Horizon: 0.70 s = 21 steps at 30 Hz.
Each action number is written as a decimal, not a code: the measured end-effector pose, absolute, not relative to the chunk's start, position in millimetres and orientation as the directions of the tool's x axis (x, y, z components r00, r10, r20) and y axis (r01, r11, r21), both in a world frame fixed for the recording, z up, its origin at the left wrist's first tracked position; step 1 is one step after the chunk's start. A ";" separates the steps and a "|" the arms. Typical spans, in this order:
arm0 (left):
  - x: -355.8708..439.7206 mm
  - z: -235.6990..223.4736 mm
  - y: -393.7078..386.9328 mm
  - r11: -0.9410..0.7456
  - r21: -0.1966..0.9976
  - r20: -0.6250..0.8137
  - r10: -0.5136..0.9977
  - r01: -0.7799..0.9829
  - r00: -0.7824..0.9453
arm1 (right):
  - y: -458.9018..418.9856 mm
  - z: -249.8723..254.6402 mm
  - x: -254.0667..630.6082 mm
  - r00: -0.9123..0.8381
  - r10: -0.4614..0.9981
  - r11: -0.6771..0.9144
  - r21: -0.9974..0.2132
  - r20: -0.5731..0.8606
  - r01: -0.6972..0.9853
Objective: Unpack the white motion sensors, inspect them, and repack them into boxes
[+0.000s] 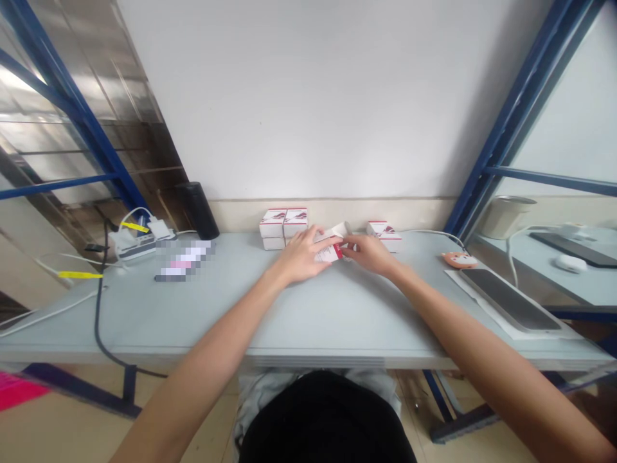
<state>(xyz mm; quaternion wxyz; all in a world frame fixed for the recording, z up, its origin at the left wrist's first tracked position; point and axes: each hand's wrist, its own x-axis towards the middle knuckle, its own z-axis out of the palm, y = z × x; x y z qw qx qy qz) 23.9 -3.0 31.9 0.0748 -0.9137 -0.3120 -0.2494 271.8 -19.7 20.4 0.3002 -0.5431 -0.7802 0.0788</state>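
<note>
Between my hands is a small white-and-red cardboard box (328,254), tilted above the table, with a pale flap standing up at its right end. My left hand (299,257) is closed round the box from the left, fingers over its top. At the flap end, my right hand (369,253) has its fingertips pinched together on the box's edge; what lies under them is hidden. Just behind my left hand is a stack of similar boxes (284,224) against the wall. A few more of these boxes (382,229) sit behind my right hand, partly covered by it.
On the left of the grey table (308,321) are a power strip (139,244), cables, a black cylinder (198,209) and a blurred-out phone-like item (186,260). To the right lie an orange animal-shaped item (459,260) and a tablet-like device (508,299). Blue frame posts (506,122) flank the table.
</note>
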 end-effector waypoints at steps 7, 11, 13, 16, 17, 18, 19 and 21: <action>26.3 30.9 -4.9 -0.802 -0.008 0.506 0.512 0.597 0.694 | -17.9 16.9 270.6 -0.245 0.879 0.410 -0.387 0.409 0.826; 26.7 29.5 -5.3 -0.806 -0.030 0.504 0.499 0.591 0.705 | -17.5 17.7 270.1 -0.254 0.877 0.407 -0.349 0.408 0.844; 26.8 29.4 -5.4 -0.809 -0.027 0.507 0.495 0.587 0.706 | -18.1 18.5 269.1 -0.255 0.875 0.405 -0.334 0.411 0.851; 26.5 30.3 -5.1 -0.809 -0.008 0.508 0.503 0.587 0.699 | -19.5 19.8 266.8 -0.249 0.875 0.399 -0.325 0.416 0.857; 26.3 30.8 -4.9 -0.808 -0.001 0.507 0.508 0.590 0.696 | -19.8 20.1 266.3 -0.246 0.875 0.397 -0.327 0.416 0.858; 26.0 31.2 -4.6 -0.805 0.005 0.505 0.514 0.593 0.693 | -19.8 20.3 266.0 -0.243 0.876 0.396 -0.331 0.417 0.857; 25.8 31.6 -4.3 -0.801 0.012 0.503 0.522 0.598 0.689 | -19.4 20.3 266.0 -0.241 0.876 0.396 -0.336 0.418 0.854; 25.5 32.1 -3.5 -0.796 0.024 0.501 0.534 0.605 0.681 | -17.3 19.4 267.4 -0.236 0.874 0.399 -0.353 0.424 0.846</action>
